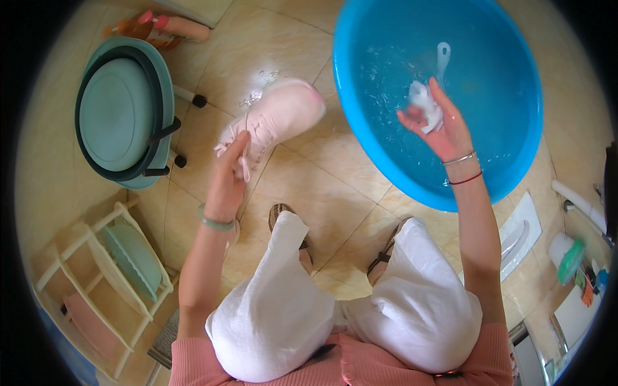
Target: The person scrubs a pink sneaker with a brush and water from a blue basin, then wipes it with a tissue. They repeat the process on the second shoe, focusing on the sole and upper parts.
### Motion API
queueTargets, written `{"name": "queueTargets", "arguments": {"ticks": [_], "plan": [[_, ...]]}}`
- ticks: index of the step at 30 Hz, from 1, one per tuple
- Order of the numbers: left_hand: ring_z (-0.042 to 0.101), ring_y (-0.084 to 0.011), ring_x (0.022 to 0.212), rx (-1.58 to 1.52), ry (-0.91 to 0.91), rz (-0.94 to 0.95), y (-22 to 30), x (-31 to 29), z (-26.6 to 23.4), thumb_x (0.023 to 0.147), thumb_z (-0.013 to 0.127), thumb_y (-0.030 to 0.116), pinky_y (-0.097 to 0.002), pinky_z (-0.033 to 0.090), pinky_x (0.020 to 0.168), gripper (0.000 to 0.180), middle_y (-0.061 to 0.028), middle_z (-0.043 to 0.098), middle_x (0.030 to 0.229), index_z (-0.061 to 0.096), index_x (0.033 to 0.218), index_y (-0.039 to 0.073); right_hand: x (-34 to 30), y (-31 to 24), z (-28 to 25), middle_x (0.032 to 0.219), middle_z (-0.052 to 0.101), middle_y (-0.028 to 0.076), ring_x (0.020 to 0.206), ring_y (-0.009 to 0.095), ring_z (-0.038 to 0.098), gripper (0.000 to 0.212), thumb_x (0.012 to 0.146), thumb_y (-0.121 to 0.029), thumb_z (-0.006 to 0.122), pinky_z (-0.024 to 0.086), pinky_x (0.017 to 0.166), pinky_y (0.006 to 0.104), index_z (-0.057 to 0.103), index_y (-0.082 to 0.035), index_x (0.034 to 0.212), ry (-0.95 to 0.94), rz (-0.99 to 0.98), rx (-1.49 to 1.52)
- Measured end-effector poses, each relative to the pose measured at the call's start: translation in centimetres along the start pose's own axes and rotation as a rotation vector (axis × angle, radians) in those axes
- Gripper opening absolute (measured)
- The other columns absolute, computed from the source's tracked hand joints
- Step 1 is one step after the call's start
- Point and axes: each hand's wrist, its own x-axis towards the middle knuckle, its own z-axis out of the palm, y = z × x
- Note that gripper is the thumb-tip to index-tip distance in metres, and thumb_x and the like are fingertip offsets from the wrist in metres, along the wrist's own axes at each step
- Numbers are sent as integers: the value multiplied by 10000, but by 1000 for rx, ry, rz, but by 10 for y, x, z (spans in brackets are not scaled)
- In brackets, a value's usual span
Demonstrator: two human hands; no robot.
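My left hand [229, 183] is closed on a pale pink lace-up sneaker [273, 116], gripping it around the laces and ankle opening. The toe points away to the upper right, over the tiled floor. Above the water in a large blue basin [360, 128], my right hand [444, 125] has its fingers curled around a crumpled white wet cloth [421, 103]. Just past those fingers, a pale handle with a hole in its end [443, 55] shows in the basin. Whatever the handle belongs to is hidden.
A folded green basin [119, 116] with dark-tipped legs stands at the left, with pump bottles [174, 27] behind it. A cream rack [116, 283] is at the lower left. A white floor fixture [518, 235] lies right of my right forearm. My knees [277, 302] are in front.
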Motion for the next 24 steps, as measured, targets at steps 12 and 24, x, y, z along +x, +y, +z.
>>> {"name": "queueTargets", "arguments": {"ticks": [12, 24], "plan": [[636, -157, 818, 750, -484, 285, 39, -60, 73, 831, 735, 66, -293, 494, 714, 135, -70, 693, 915, 699, 945, 3, -15, 6, 0, 765, 510, 30, 552, 69, 388, 302, 976, -359, 576, 248, 439, 209, 561, -66, 902, -21, 25, -235], [620, -118, 891, 533, -609, 192, 19, -43, 91, 853, 730, 70, -275, 505, 774, 241, -52, 683, 983, 668, 1067, -24, -25, 2, 7, 782, 545, 16, 641, 77, 463, 324, 1002, -406, 507, 335, 513, 221, 544, -98, 910, 46, -185, -664]]}}
